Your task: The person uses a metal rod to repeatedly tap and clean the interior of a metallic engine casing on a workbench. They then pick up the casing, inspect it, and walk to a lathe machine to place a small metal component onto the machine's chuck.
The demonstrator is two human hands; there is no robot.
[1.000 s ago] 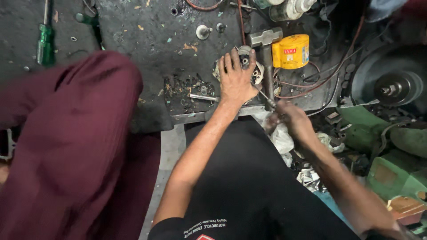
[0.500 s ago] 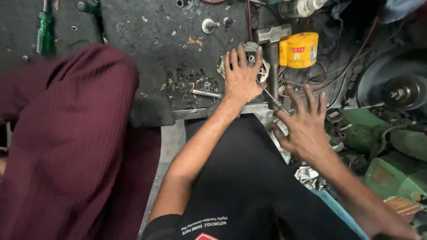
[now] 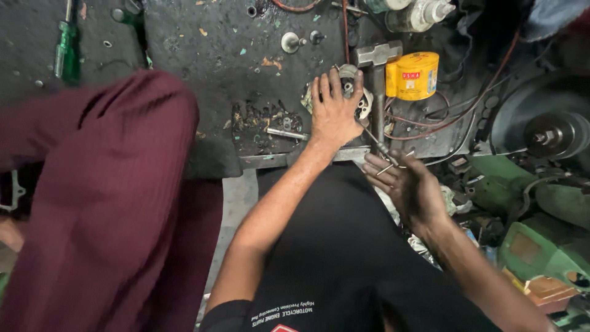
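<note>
Left hand (image 3: 335,114) still pressing round metal part (image 3: 362,98) on bench (image 3: 203,61), fingers spread. Right hand (image 3: 409,184), splayed 0.5 s ago, now curled around thin metal tool (image 3: 384,157): work resuming.

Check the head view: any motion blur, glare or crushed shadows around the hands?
Head view: right hand slightly motion-blurred, left hand on the metal part sharper; upper right corner nearly black; yellow tin bright, not blown out; maroon trouser leg is soft.
</note>
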